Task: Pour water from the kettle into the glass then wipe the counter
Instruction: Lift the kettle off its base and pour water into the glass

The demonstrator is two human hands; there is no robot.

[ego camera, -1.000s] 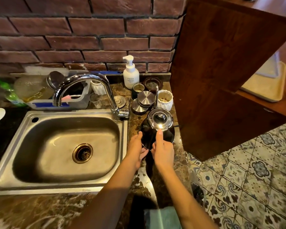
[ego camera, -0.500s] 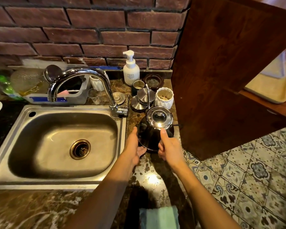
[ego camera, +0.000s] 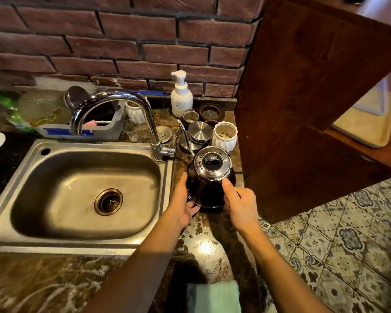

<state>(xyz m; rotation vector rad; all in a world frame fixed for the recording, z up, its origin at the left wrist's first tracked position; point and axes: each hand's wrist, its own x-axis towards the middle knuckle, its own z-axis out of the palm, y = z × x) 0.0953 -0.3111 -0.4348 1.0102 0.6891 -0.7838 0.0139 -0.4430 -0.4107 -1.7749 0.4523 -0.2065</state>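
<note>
You had warm, dim light, glare on the counter [ego camera: 204,247] near its front edge, and bowed, slightly soft corners.

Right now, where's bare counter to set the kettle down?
Bare marble lies between the hands and the green cloth, right of the sink. Behind the kettle, around the soap bottle and white cup, it's crowded.
</note>
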